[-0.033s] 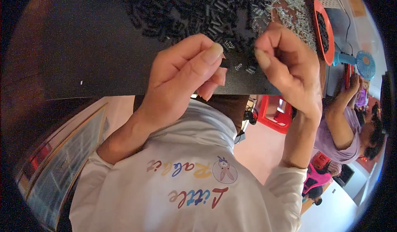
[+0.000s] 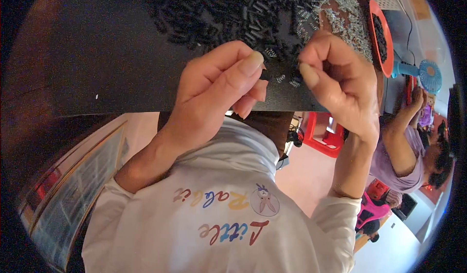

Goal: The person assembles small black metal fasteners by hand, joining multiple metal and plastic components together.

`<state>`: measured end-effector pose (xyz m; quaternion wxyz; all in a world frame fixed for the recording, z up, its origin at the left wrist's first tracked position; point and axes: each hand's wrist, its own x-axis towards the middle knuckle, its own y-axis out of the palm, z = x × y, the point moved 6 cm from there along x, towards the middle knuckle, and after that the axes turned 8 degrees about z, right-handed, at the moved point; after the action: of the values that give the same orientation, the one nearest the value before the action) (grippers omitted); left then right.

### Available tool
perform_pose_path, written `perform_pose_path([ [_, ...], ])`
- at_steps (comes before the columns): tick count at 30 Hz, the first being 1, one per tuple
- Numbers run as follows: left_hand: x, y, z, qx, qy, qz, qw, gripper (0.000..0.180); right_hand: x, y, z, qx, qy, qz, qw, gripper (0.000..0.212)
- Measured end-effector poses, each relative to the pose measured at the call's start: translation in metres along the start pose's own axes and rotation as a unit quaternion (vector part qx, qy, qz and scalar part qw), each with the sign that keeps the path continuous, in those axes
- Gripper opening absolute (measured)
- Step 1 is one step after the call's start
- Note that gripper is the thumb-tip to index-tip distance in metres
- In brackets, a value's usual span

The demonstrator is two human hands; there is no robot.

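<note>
My left hand is closed above the near edge of the dark table, its thumb pressed to the forefinger. Whatever it pinches, if anything, is hidden behind the fingertips. To its right, apart from it, my right hand is closed too, thumb tip near the bent forefinger; a small dark bit seems to show at the tips, too small to name. Beyond the hands lies a heap of short black cylindrical pieces. Small silver coil springs are piled at the far right, and a few loose springs lie between my hands.
An orange dish of black pieces stands at the table's right, beside a small blue fan. A red stool is below the table edge. Another person in a purple top works at the right.
My right thumb and forefinger have drawn slightly closer together. My left hand is almost where it was, with only a slight shift.
</note>
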<state>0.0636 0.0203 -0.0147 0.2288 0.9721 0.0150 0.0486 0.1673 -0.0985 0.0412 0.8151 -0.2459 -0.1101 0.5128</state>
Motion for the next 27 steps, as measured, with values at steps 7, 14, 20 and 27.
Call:
perform_pose_path([
  [7, -0.005, -0.002, 0.009, -0.031, -0.015, 0.028, 0.999, 0.026, -0.004, 0.018, 0.006, 0.157, 0.014, 0.038, 0.987, 0.006],
  [14, -0.002, 0.001, 0.007, 0.036, -0.002, 0.057, 0.998, 0.025, -0.006, 0.022, 0.005, 0.216, 0.031, 0.078, 0.973, 0.006],
  [20, 0.0, 0.005, 0.004, 0.054, 0.002, 0.083, 0.995, 0.024, -0.007, 0.022, 0.003, 0.22, 0.043, 0.067, 0.972, 0.006],
  [27, -0.002, 0.006, 0.0, 0.096, 0.009, 0.085, 0.992, 0.024, -0.011, 0.022, 0.002, 0.23, 0.058, 0.051, 0.97, 0.005],
])
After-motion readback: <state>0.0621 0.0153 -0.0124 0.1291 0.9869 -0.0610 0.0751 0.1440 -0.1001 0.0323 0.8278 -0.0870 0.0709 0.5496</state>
